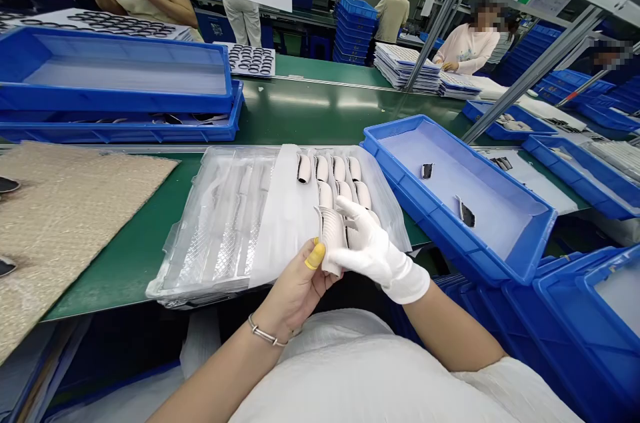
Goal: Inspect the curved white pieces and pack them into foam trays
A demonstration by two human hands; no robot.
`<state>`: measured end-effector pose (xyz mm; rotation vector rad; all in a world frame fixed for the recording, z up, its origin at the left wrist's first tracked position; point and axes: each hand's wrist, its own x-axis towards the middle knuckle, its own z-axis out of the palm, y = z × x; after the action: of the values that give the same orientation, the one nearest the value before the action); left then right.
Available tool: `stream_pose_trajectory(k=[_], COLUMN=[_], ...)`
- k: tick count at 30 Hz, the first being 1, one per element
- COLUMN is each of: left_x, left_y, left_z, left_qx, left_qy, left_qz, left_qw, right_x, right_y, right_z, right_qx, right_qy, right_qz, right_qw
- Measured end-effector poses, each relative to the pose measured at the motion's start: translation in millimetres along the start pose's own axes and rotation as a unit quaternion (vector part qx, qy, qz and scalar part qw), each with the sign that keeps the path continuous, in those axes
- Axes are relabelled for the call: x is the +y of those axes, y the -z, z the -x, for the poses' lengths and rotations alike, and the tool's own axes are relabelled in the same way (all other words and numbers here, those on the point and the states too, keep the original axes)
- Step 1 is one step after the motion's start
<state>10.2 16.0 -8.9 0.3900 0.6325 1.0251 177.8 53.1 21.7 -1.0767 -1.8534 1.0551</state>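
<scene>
Above the near side of the clear plastic tray (223, 209), a ribbed pale piece (331, 233) stands roughly upright between your two hands. Your left hand (306, 279), bare, with a yellow cover (315, 255) on the thumb and a bracelet (265, 333) at the wrist, grips the piece by its lower left part. Your right hand (376, 246), in a white glove, lies along its right side with fingers spread, the thumb across the lower right edge; whether these fingers press on it, you cannot tell from this view. Directly beyond the piece, rows of similar curved pieces (323, 169) lie on the right half of the tray, some of them hidden behind your glove. A white sheet (280, 216) covers the tray's middle. The tray rests on the green table (310, 109). To its right, a blue tray (495, 223) contains two small dark pieces (467, 213), well apart from your hands.
</scene>
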Motion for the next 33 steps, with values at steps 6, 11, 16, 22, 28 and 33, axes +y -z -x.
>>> stream_pose_trajectory(k=[6, 11, 16, 22, 28, 33], left_x=[2, 2, 2, 1, 2, 1], left_y=[0.6, -2.6, -4.0, -5.4, -5.8, -1.9], left_z=[0, 3, 6, 7, 3, 2], left_qx=[0.01, -0.011, -0.014, 0.013, 0.01, 0.024], left_qy=[0.008, -0.005, -0.002, -0.016, -0.035, -0.1], left_qz=[0.011, -0.025, -0.103, -0.156, -0.185, -0.228], left_qw=[1.0, 1.0, 0.995, 0.988, 0.982, 0.968], right_x=[1, 2, -6, -11, -13, -15], right_y=[5, -1, -2, 1, 1, 3], right_z=[9, 1, -8, -9, -10, -14], right_qx=[-0.08, 0.03, 0.022, 0.036, 0.034, 0.006], right_qy=[0.063, -0.057, -0.167, -0.178, -0.171, -0.172], right_qz=[0.053, -0.052, -0.223, -0.251, -0.259, -0.202], right_qw=[0.993, 0.997, 0.96, 0.951, 0.95, 0.964])
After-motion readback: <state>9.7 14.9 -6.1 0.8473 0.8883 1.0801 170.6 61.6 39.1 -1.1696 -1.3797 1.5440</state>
